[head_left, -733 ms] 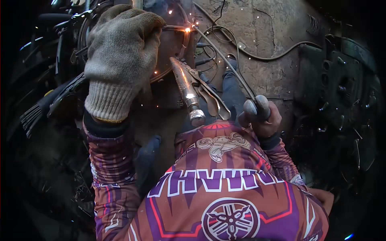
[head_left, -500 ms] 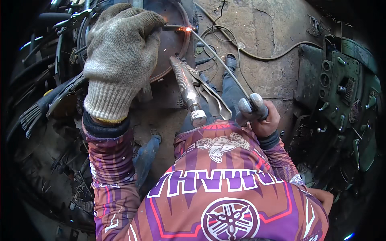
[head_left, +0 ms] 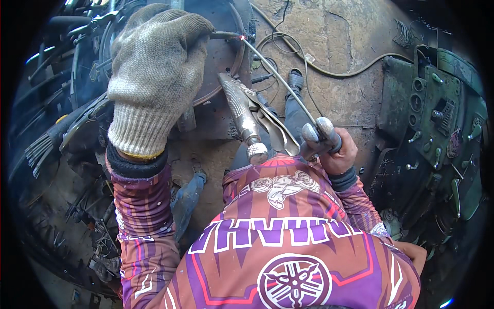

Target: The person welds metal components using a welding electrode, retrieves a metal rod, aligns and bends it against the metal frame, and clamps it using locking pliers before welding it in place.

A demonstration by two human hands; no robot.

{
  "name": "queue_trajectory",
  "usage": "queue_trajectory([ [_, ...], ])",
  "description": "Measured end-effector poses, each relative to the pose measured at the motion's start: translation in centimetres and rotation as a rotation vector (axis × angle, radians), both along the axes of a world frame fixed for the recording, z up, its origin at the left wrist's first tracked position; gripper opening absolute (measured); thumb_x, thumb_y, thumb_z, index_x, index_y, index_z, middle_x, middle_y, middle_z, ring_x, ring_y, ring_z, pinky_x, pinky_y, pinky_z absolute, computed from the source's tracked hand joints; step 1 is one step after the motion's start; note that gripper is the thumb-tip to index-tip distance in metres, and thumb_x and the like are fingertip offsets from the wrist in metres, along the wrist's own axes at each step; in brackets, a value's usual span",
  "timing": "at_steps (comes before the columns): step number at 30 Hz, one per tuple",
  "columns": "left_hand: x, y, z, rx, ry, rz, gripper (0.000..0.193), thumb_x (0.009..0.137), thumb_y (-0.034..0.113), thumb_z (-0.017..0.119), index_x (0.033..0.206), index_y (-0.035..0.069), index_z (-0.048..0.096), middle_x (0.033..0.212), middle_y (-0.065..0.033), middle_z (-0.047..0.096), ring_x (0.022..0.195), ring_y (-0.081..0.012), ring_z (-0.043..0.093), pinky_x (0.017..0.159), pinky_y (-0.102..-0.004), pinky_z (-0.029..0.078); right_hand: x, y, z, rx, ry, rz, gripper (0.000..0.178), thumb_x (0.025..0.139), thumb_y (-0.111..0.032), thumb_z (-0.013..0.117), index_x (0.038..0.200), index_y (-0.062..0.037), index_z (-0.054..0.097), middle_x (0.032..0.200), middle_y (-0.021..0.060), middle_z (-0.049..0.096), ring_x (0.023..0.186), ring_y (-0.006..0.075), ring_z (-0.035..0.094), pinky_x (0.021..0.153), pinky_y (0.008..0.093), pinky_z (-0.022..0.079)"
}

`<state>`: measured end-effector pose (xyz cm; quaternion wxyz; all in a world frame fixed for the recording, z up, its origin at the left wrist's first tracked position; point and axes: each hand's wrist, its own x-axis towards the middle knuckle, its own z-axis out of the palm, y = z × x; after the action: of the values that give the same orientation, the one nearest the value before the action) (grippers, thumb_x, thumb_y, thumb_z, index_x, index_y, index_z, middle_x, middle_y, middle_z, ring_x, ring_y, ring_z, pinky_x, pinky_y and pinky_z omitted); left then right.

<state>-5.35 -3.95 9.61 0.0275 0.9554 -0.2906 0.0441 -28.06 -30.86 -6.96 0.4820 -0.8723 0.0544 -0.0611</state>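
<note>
My left hand [head_left: 157, 77], in a grey knit glove, is closed at the upper left around the end of a thin dark metal rod [head_left: 224, 35]. My bare right hand [head_left: 340, 154] grips a welding electrode holder [head_left: 323, 135] in front of my body. From its jaws a long welding rod [head_left: 280, 80] slants up to the left. Its tip meets the dark rod at a small red glowing spot, close to a curved metal ring [head_left: 238, 64] on the steel worktable [head_left: 216, 116]. Locking pliers [head_left: 239, 105] with a knurled handle stand at the table's right edge.
Metal bars and a bundle of rods [head_left: 43, 147] crowd the left side. A cable [head_left: 350, 73] crosses the concrete floor [head_left: 329, 31] at the upper right. A green machine [head_left: 437, 113] with levers stands on the right. My foot [head_left: 295, 80] is beyond the pliers.
The bright orange spark at the rod's tip has shrunk to a small red glow. Bluish haze has thickened around the worktable and left side. Both hands have barely moved.
</note>
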Motion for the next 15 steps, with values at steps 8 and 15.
queue_trajectory([
  [8, 0.1, 0.1, -0.2, -0.045, 0.012, 0.001, 0.017, 0.080, 0.010, 0.071, 0.096, 0.007, 0.076, 0.098, -0.0129, 0.072, 0.105, -0.0338, 0.063, 0.095, -0.0433, 0.049, 0.1, 0.0, 0.7, 0.017, 0.062, 0.020, 0.031, 0.076, -0.011, 0.082, 0.101, -0.0030, 0.065, 0.088, 0.0097, 0.070, 0.081, 0.0180, 0.070, 0.072, 0.0313, 0.054],
  [15, 0.4, 0.4, -0.1, -0.041, -0.015, -0.063, 0.017, 0.081, 0.010, 0.069, 0.097, 0.006, 0.074, 0.098, -0.0129, 0.071, 0.103, -0.0325, 0.064, 0.092, -0.0424, 0.050, -0.6, -1.0, -0.6, -0.002, 0.039, 0.080, 0.027, 0.080, -0.005, 0.077, 0.103, -0.0013, 0.063, 0.089, 0.0101, 0.070, 0.078, 0.0177, 0.070, 0.070, 0.0309, 0.055],
])
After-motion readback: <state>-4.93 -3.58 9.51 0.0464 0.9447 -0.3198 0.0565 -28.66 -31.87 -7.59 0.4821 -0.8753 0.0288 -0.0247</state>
